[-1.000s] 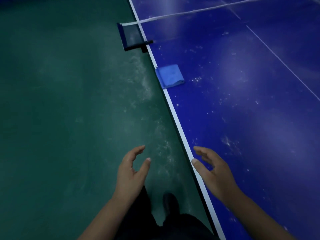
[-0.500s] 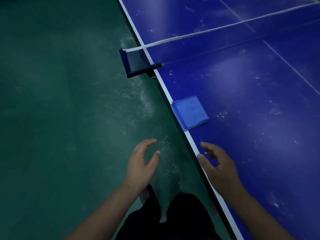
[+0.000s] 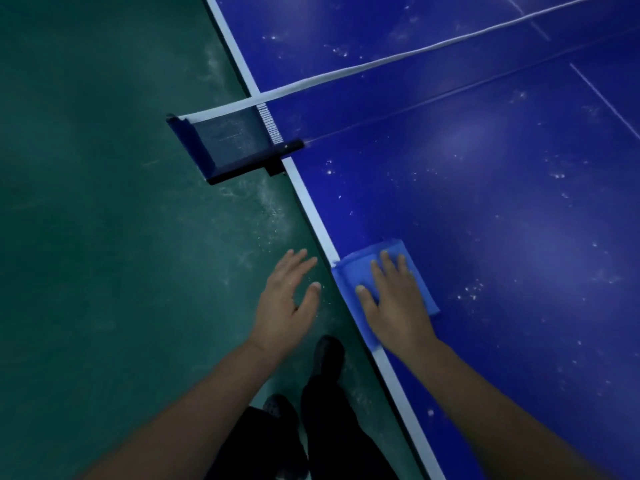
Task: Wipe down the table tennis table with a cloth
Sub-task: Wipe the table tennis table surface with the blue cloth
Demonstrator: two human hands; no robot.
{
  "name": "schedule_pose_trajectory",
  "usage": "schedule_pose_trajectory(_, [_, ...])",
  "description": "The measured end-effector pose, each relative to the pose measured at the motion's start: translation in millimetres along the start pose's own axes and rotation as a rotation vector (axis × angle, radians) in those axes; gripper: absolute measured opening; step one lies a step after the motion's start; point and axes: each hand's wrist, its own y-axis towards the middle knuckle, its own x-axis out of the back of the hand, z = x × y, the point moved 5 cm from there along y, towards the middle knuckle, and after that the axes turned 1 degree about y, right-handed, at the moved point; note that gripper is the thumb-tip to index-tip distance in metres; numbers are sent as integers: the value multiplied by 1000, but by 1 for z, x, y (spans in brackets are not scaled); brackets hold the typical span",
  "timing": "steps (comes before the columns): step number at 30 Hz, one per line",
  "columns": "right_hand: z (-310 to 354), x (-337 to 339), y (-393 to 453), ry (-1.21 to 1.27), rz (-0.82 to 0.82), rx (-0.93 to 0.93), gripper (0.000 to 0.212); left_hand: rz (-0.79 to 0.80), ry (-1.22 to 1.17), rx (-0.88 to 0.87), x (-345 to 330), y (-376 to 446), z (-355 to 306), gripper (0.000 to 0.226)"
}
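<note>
A: Blue laminate, item one: table tennis table [image 3: 485, 202], filling the right of the view, white side line at its left edge, pale specks scattered over it.

B: Next down?

A: Net [image 3: 398, 62] and its clamp post [image 3: 235, 147], far left of the playing surface. Then blue cloth [image 3: 356, 271], folded, on the table's near-left edge, overlapping the white line; long axis runs along that edge.

B: Hands?

A: Right hand [image 3: 394, 299] lies flat on the cloth, fingers straight, slightly spread, pointing away. Left hand [image 3: 287, 296] hovers off the table over the green floor [image 3: 104, 237], fingers loosely spread, holding nothing.

B: So the cloth sits under the right palm.

A: Yes; the unwiped surface lies mostly rightward and far.
</note>
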Motion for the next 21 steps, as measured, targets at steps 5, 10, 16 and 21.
schedule_pose_trajectory(5, [-30, -16, 13, -209, -90, 87, 61, 36, 146, -107, -21, 71, 31, 51])
schedule_pose_trajectory(10, [-76, 16, 62, -265, -139, -138, 65, 48, 261, -186, -31, 126, 56, 60])
schedule_pose_trajectory(16, [-44, 27, 117, -113, -317, -470, 67, 110, 331, -341, -35, 150, 70, 55])
schedule_pose_trajectory(21, [-11, 6, 117, -318, -137, 54, 61, 132, 309, -370, -25, 152, 72, 53])
